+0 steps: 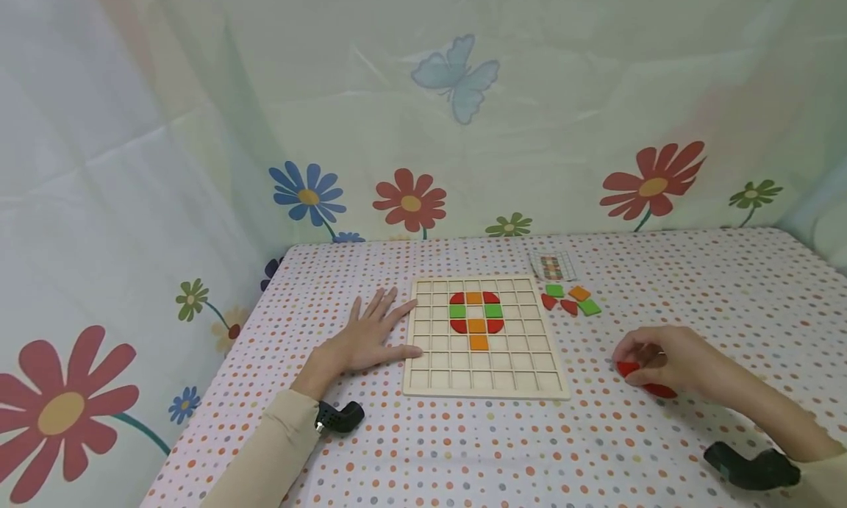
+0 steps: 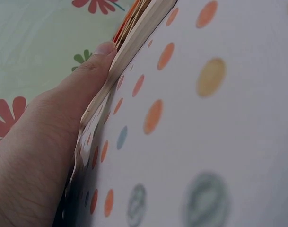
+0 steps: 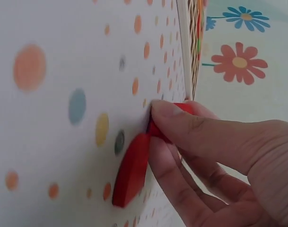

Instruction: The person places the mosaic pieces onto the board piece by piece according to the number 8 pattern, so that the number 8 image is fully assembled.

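A pale wooden grid board (image 1: pixel 423 381) lies on the dotted cloth. Red, orange and green tiles form a ring in its cells, with an orange tile (image 1: pixel 479 342) below. My left hand (image 1: pixel 364 340) rests spread on the cloth, its thumb and a fingertip at the board's left edge. In the left wrist view the thumb (image 2: pixel 89 71) touches the board's side. To the right of the board, my right hand (image 1: pixel 681 357) pinches a red curved-edged tile (image 3: pixel 158 132) between thumb and fingers. Another red tile (image 3: pixel 132 172) lies against the cloth just beside it, partly under the hand.
Several loose green, orange and red tiles, among them a green one (image 1: pixel 589 307), lie off the board's upper right corner. Behind them is a small card (image 1: pixel 564 265) with a printed pattern. A flowered curtain (image 1: pixel 549 126) hangs behind the table.
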Available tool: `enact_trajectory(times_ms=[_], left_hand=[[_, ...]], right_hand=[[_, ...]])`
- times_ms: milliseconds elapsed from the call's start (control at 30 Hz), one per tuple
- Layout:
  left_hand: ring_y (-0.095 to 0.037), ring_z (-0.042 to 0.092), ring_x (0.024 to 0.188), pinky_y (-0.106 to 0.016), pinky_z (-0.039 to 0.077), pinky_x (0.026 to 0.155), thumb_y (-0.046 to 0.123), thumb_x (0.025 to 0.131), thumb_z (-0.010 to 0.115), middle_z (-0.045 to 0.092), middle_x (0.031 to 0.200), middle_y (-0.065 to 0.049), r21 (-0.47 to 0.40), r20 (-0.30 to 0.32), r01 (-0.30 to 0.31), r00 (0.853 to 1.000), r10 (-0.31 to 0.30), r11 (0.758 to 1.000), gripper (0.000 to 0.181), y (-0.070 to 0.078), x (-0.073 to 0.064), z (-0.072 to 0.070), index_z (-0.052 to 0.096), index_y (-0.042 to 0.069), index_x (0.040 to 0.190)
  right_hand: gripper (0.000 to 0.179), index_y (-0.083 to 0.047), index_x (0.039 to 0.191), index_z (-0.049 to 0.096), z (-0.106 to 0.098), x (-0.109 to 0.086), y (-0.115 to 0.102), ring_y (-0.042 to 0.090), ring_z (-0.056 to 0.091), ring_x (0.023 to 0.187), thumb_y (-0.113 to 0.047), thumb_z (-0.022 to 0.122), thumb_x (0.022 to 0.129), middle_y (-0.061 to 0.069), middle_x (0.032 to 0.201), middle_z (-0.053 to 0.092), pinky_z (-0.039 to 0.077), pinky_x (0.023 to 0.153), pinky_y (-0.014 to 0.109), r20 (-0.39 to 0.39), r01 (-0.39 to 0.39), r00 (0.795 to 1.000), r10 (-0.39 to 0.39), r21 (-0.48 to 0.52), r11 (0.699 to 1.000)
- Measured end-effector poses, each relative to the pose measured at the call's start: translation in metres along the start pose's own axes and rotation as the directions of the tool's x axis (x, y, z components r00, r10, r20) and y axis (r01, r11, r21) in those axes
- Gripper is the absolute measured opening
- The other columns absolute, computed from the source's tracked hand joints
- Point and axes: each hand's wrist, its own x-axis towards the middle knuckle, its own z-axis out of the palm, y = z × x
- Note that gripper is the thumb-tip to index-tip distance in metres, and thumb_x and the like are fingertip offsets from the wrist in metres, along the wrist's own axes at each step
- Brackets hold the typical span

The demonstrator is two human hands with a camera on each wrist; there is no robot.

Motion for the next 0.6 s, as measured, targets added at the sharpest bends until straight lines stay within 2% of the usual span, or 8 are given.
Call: enact_trajectory(times_ms=[133,267,467,600], left_hand=[[-0.032,-0.008,0.161,-0.067,-0.007,0.124,0.079,0.094,0.051,0.003,0.176,-0.010,-0.004,0.008,-0.003,1.000,0.003,1.000,0.095,-0.001,-0.001,-0.001,0.017,0.032,0.169],[-0.032,-0.007,0.161,-0.067,-0.006,0.124,0.077,0.094,0.051,0.003,0.176,-0.010,0.004,0.007,-0.009,1.000,0.009,1.000,0.094,-0.002,0.001,-0.001,0.017,0.033,0.169],[-0.034,-0.006,0.161,-0.068,-0.007,0.123,0.075,0.095,0.054,0.003,0.176,-0.012,-0.001,0.002,-0.010,1.000,0.010,1.000,0.094,-0.003,0.000,0.001,0.018,0.031,0.169],[-0.035,-0.005,0.161,-0.068,-0.007,0.123,0.074,0.095,0.054,0.003,0.176,-0.012,0.004,0.001,-0.014,1.000,0.014,1.000,0.093,-0.003,0.001,0.001,0.019,0.030,0.169]], right_hand=[[0.026,-0.009,0.097,0.077,0.010,-0.001,-0.007,0.003,0.060,0.078,0.002,0.089,0.077,-0.003,0.094,0.071,0.057,0.067,0.023,-0.055,0.091,0.994,-0.090,0.014,0.996],[0.025,-0.011,0.100,0.079,0.015,0.002,-0.025,-0.001,0.060,0.080,0.000,0.089,0.079,-0.007,0.093,0.070,0.059,0.068,0.024,-0.095,0.212,0.974,-0.206,0.053,0.976],[0.019,-0.019,0.090,0.078,0.015,0.025,-0.068,0.004,0.065,0.088,-0.006,0.089,0.081,-0.014,0.092,0.069,0.062,0.080,0.028,-0.074,0.346,0.938,-0.339,0.119,0.931],[0.018,-0.020,0.088,0.077,0.021,0.043,-0.092,0.005,0.067,0.086,-0.008,0.089,0.082,-0.015,0.090,0.070,0.061,0.082,0.029,-0.073,0.373,0.927,-0.367,0.123,0.919]])
